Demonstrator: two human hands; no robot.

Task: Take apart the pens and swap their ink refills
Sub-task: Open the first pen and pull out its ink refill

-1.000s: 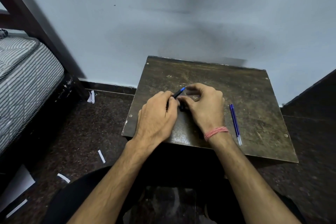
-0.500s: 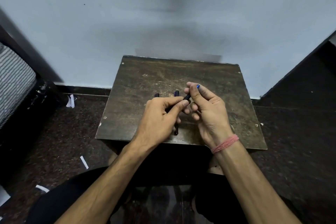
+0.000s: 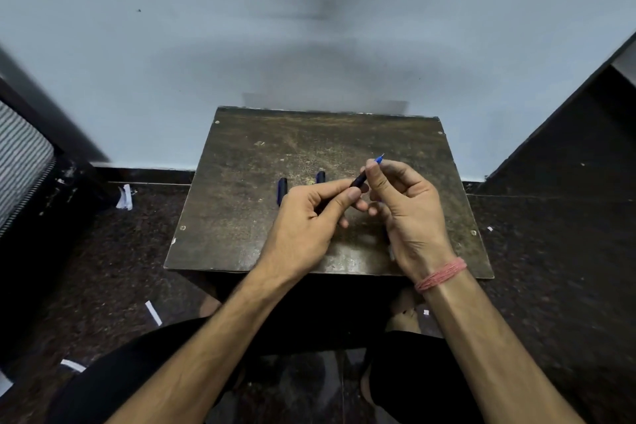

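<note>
Pen (image 3: pixel 358 180), slim dark cylinder, pinched by both hands.

Single head-worn wide-angle view, looking forward and steeply down, close over small wooden table (image 3: pixel 275 162) set against wall (image 3: pixel 241 45); forearms enter from bottom edge.

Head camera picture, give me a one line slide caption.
Over a worn table, the left hand holds a dark pen barrel while the right hand pinches its blue tip.

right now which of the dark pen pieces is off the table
The pen barrel with the blue tip, held between the left hand and right hand. The two dark caps lie on the table.
</note>
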